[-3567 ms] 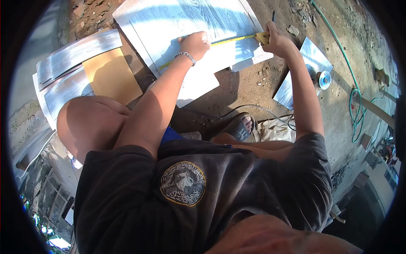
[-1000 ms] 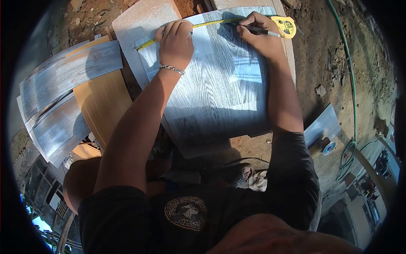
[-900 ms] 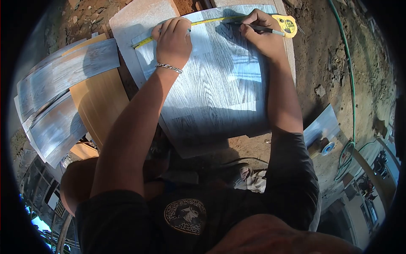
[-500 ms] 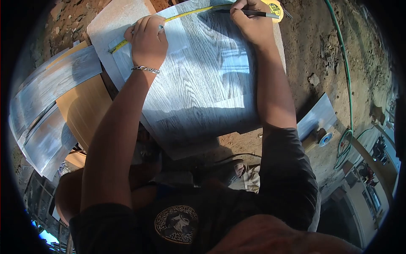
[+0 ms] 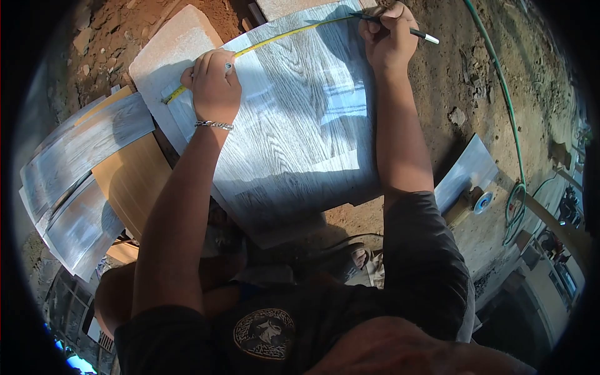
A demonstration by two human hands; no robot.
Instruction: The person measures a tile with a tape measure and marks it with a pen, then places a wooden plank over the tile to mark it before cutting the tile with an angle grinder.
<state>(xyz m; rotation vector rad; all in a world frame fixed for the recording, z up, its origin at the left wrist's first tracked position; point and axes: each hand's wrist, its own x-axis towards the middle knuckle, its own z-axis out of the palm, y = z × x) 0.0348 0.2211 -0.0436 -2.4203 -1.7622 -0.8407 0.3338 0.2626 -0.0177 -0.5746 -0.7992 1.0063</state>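
A wood-grain tile plank sheet (image 5: 294, 119), grey and glossy, lies before me on pale slabs. Across its far part stretches the yellow blade of a tape measure (image 5: 281, 36). My left hand (image 5: 215, 84), a ring and a chain bracelet on it, is closed over the blade near its left end and presses against the sheet. At the sheet's far right corner my right hand (image 5: 390, 47) grips a black marker pen (image 5: 420, 34) with a pale end, its tip by the blade. The tape's case is hidden from view.
More wood-grain sheets (image 5: 87, 144) and a tan board (image 5: 132, 175) lie to the left. On the right are a small grey sheet (image 5: 465, 169), a roll with a blue hub (image 5: 482, 202) and a green hose (image 5: 503, 81) on bare soil. A stone slab (image 5: 175, 47) supports the sheet's left side.
My right hand has turned and shifted slightly right and down with the pen; the yellow tape case, visible before, is out of sight. My left hand stays on the blade. The view has shifted slightly.
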